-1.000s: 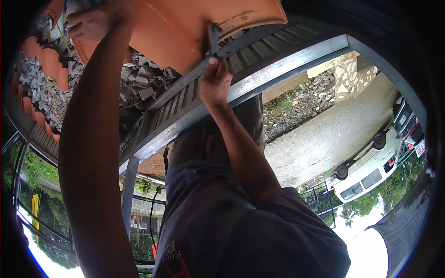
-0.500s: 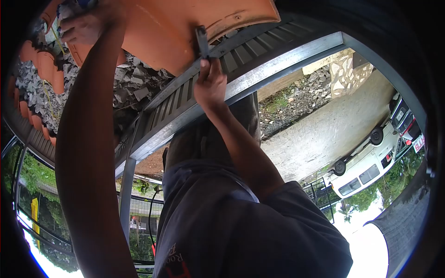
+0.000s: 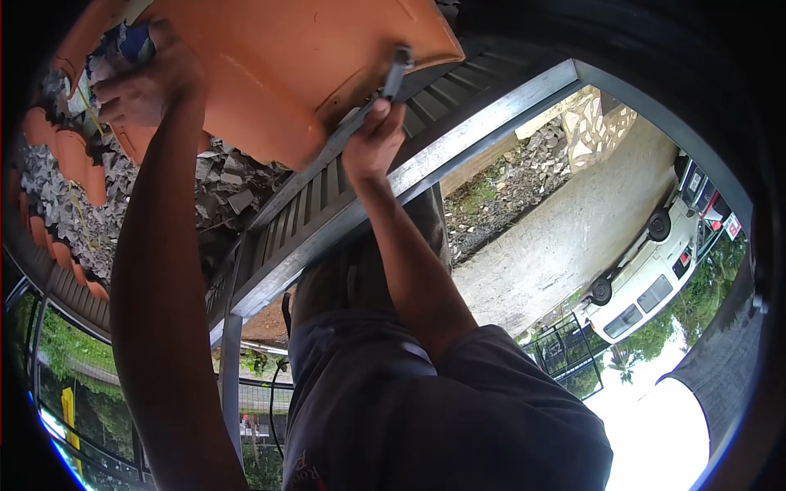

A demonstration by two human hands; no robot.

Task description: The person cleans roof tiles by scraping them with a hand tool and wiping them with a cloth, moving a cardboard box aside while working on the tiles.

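Note:
A large curved orange clay roof tile (image 3: 262,74) spans the top of the view. My left hand (image 3: 143,86) lies at the tile's left edge, its fingers spread and apart; a blue item (image 3: 135,41) lies just beyond it, its kind unclear. My right hand (image 3: 375,139) is closed around a short grey metal hand tool (image 3: 396,75). The tool's tip is blurred and overlaps the tile's right edge, so I cannot tell whether it touches. The grip end is hidden in my fist.
Grey broken rubble (image 3: 237,176) lies below the tile, with smaller orange tiles (image 3: 78,164) at left. A metal frame beam (image 3: 483,123) and ribbed dark sheeting (image 3: 307,192) run under my right arm. A white van (image 3: 647,286) stands on the paved ground (image 3: 565,237).
The tool in my right hand has moved right along the tile edge. The tile's right corner and left hand appear shifted left and, for the hand, lower in view.

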